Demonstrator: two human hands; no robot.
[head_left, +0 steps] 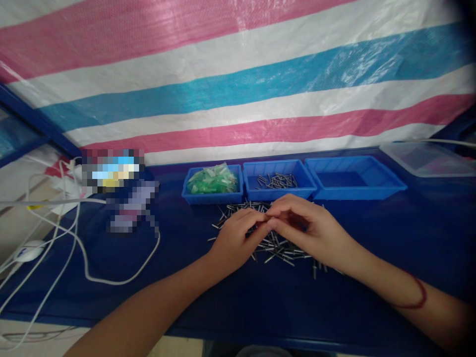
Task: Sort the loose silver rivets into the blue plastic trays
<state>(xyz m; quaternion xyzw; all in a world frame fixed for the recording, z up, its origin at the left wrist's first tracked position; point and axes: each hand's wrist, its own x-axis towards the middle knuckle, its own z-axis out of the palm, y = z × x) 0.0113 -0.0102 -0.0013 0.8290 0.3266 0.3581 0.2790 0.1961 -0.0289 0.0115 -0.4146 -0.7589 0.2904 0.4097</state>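
Observation:
My left hand (238,235) and my right hand (312,228) meet fingertip to fingertip over a loose pile of thin metal pins (277,248), some with dark parts, that look like rivets. Both hands are closed, thumb against fingers. Anything between the fingertips is hidden or too small to make out. Part of the pile lies behind and under the hands. Just beyond them stands a blue bin (253,184) with several similar pins (280,180) in it.
Left of that bin, another blue bin (211,199) holds green and clear small plastic pieces (213,179). A third blue bin (360,192) stands to the right, near a clear plastic lid (420,161). White cables (111,282) cross the blue table's left side. A striped sheet (238,94) hangs behind.

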